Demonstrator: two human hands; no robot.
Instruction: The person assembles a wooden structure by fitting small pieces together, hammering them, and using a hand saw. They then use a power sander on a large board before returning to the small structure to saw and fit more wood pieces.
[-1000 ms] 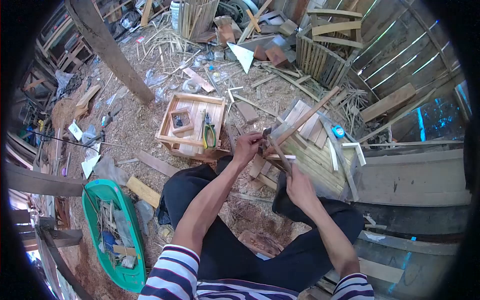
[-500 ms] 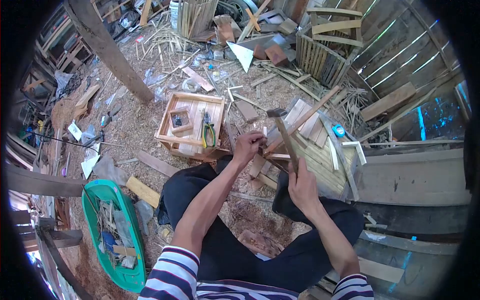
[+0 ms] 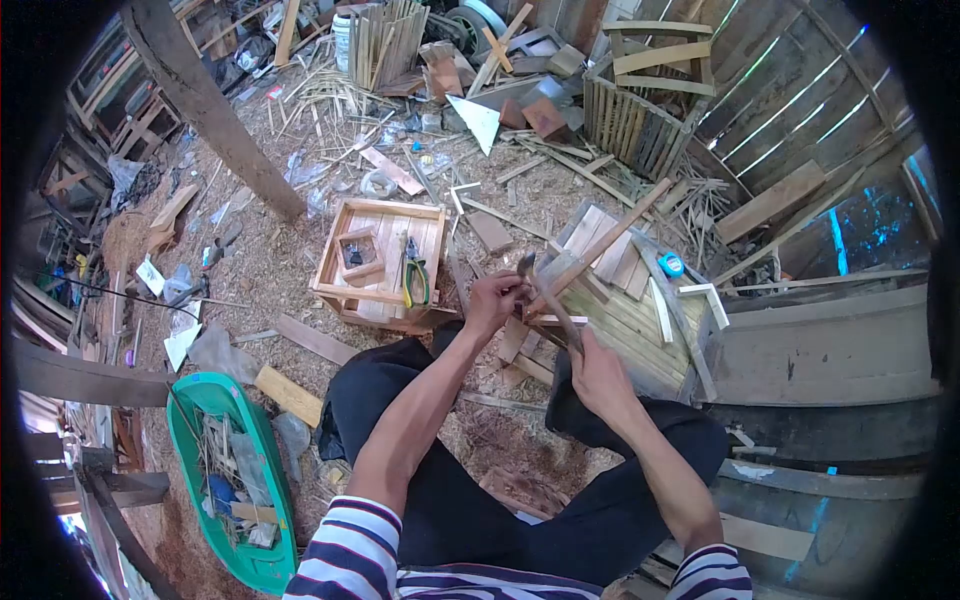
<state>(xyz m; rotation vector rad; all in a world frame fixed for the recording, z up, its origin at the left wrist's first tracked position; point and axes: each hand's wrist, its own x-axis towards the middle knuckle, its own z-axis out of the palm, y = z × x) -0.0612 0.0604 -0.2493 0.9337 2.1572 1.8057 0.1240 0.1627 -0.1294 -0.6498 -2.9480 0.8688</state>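
Note:
A hammer is in my right hand, its fingers wrapped round the handle. The hammer head is low, right beside the fingertips of my left hand. Those fingers are pinched together at the near end of a long wooden stick; what they hold is too small to tell. The stick slants up to the right above a slatted wooden surface. To the left stands a wooden crate carrying a small square frame and pliers with yellow-green handles.
A green tub of scraps lies at the lower left. A wooden post rises at the upper left. A blue tape measure and a white angled piece lie at the right. Wood scraps and shavings cover the ground.
The hammer has come down, its head moving from above the stick to beside my left fingertips. My right hand has lowered and shifted slightly. My left hand stays pinched at the stick's end.

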